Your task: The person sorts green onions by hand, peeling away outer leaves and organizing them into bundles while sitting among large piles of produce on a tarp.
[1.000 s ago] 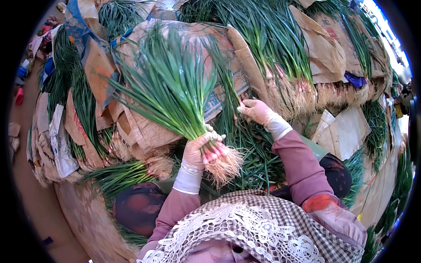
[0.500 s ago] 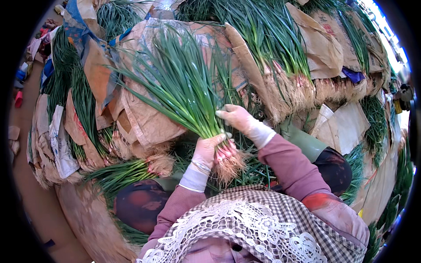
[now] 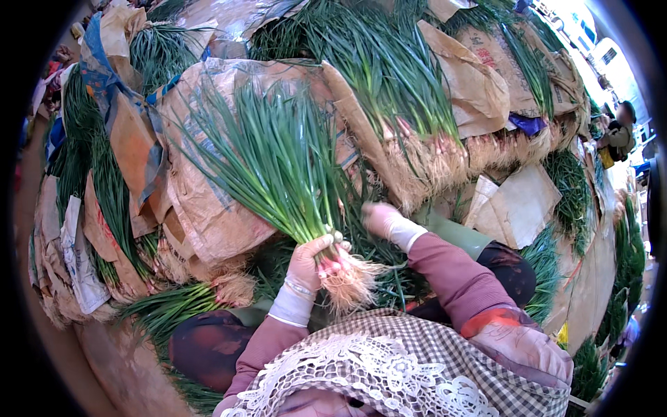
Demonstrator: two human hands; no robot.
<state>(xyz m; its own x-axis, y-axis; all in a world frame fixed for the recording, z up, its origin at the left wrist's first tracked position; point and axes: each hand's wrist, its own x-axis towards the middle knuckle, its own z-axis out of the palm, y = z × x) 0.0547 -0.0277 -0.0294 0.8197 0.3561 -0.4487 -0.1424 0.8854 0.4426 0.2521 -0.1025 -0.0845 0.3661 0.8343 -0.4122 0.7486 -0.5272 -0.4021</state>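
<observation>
My left hand [image 3: 306, 264] is closed around the lower stems of a bunch of spring onions [image 3: 281, 174], just above the pinkish bulbs. Pale shaggy roots hang below the fist, and the long green leaves fan out up and to the left. My right hand [image 3: 383, 219] is a short way right of the stems, apart from them; motion blurs its fingers. Both hands wear pale gloves. Another bunch of spring onions [image 3: 184, 299] lies by my left knee, its roots toward the right.
Brown paper sheets [image 3: 215, 160] cover the heap ahead. Stacked spring onions [image 3: 379, 76] lie beyond with roots facing me. More stacked spring onions [image 3: 114, 181] hang at the left. A folded paper piece [image 3: 517, 201] is at the right. A person [image 3: 620, 132] is at the far right.
My right hand has come away from the bunch and now moves apart on its right. My left hand keeps its grip. The whole view has shifted a little.
</observation>
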